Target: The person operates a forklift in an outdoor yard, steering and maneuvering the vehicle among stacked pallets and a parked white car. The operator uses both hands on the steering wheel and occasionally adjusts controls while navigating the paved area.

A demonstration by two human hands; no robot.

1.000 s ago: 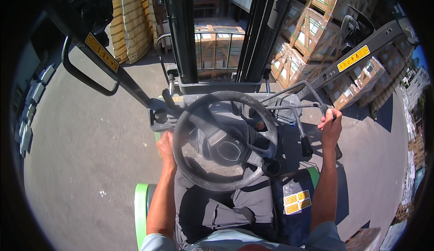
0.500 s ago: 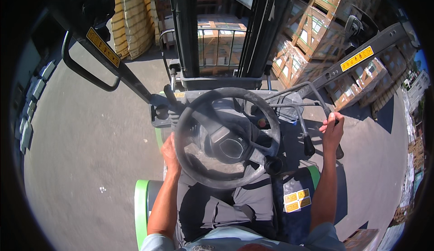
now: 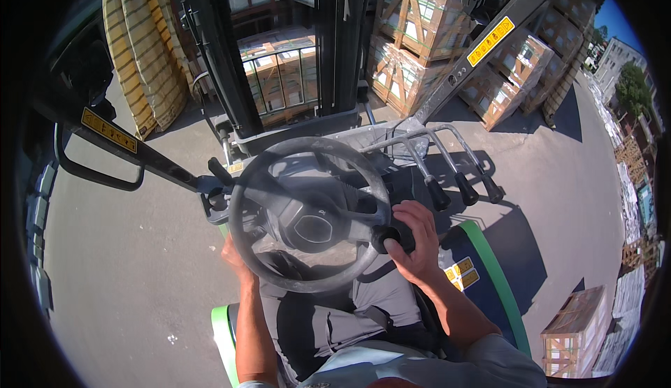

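The black steering wheel point(image 3: 307, 287) of a forklift is in front of my lap. My left hand point(image 3: 239, 261) is closed at the lower left of its rim, with the fingers partly hidden behind it. My right hand point(image 3: 419, 245) is at the round black spinner knob point(image 3: 384, 238) on the wheel's right side. Its thumb lies against the knob, while the fingers stretch out beyond it, apart from the thumb. Farther right stand three control levers with black grips point(image 3: 466, 189), untouched by either hand.
Ahead is the dark mast point(image 3: 337, 53), with a wood-framed crate point(image 3: 290, 81) behind it. Stacked, wrapped crates point(image 3: 412, 46) rise at the front right, and yellow striped covers point(image 3: 143, 53) hang at the front left. Another crate point(image 3: 576, 328) stands at the lower right.
My right hand has left the levers and moved left and down to the spinner knob. My left hand stays at the rim. The view has swung to the right.
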